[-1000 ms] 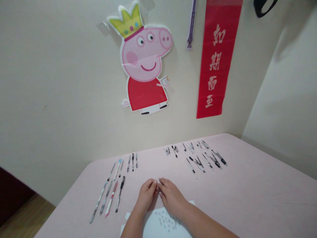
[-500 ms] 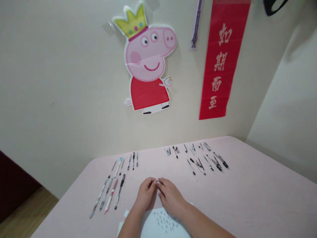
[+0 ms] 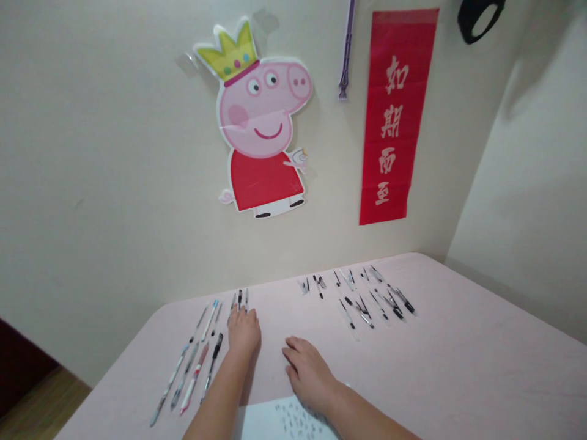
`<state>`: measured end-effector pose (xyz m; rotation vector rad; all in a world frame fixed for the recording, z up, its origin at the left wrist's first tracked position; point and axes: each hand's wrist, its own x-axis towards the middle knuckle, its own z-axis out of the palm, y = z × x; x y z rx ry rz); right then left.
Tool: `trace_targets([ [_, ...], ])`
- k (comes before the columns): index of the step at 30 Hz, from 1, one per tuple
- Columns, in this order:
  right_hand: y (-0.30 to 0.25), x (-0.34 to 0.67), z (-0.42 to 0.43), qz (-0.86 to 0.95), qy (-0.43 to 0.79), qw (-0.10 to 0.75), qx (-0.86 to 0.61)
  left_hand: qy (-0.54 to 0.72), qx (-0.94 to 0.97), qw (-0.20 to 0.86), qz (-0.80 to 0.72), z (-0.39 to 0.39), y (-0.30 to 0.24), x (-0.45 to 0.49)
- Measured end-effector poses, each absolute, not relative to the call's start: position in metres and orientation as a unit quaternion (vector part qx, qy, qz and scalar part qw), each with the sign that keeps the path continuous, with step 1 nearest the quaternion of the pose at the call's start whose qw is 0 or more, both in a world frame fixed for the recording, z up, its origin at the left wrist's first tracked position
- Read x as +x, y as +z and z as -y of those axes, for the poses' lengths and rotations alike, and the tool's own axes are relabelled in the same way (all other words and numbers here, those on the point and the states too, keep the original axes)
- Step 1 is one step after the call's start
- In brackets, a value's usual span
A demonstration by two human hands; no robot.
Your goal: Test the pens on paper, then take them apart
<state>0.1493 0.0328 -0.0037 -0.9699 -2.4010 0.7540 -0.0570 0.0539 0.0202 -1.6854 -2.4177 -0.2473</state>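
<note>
My left hand [image 3: 244,331] reaches to the back left of the table, fingers stretched out over the near ends of a small group of pens. A black-capped pen [image 3: 239,296] and a slim clear pen [image 3: 247,297] show past the fingertips; whether the fingers touch them I cannot tell. Palm down on the cloth, my right hand [image 3: 310,371] lies with its fingers loosely apart and nothing in them. Below it is a sheet of white paper [image 3: 261,421] with dark handwriting, partly covered by the right forearm.
Beside my left forearm lie several whole pens, among them a pink-and-white pen [image 3: 195,379] and a black-capped gel pen [image 3: 214,360]. Farther right, rows of pen parts [image 3: 353,315] lie on the pink tablecloth [image 3: 458,366]. A wall [image 3: 114,183] stands behind the table.
My hands have come apart. The left has moved forward and left to the back pens; the right has stayed near its place. The view has shifted slightly.
</note>
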Motion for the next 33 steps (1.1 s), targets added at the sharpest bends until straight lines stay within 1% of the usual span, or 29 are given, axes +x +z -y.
trace_targets([
  [3, -0.005, 0.149, -0.033, 0.866, 0.275, 0.222, -0.353, -0.065, -0.568, 0.144, 0.808, -0.057, 0.016, -0.058],
  [6, -0.004, 0.149, -0.033, 0.866, 0.277, 0.221, -0.353, -0.055, -0.576, 0.152, 0.802, -0.056, 0.017, -0.056],
  [11, 0.0, 0.15, -0.033, 0.868, 0.277, 0.221, -0.348, -0.034, -0.587, 0.102, 0.802, -0.049, 0.027, -0.047],
  [17, 0.0, 0.151, -0.032, 0.868, 0.273, 0.228, -0.345, -0.026, -0.554, 0.049, 0.831, -0.041, 0.032, -0.035],
  [25, -0.005, 0.149, -0.033, 0.861, 0.282, 0.243, -0.347, -0.048, -0.52, 0.038, 0.852, -0.023, 0.032, -0.017],
  [27, -0.008, 0.147, -0.035, 0.85, 0.298, 0.263, -0.347, -0.067, -0.518, 0.029, 0.852, -0.018, 0.033, -0.014],
  [30, -0.015, 0.143, -0.044, 0.806, 0.342, 0.328, -0.356, -0.141, -0.527, -0.007, 0.838, -0.01, 0.034, -0.009],
  [33, -0.023, 0.141, -0.059, 0.711, 0.421, 0.41, -0.387, -0.264, -0.52, -0.104, 0.805, -0.005, 0.03, 0.0],
])
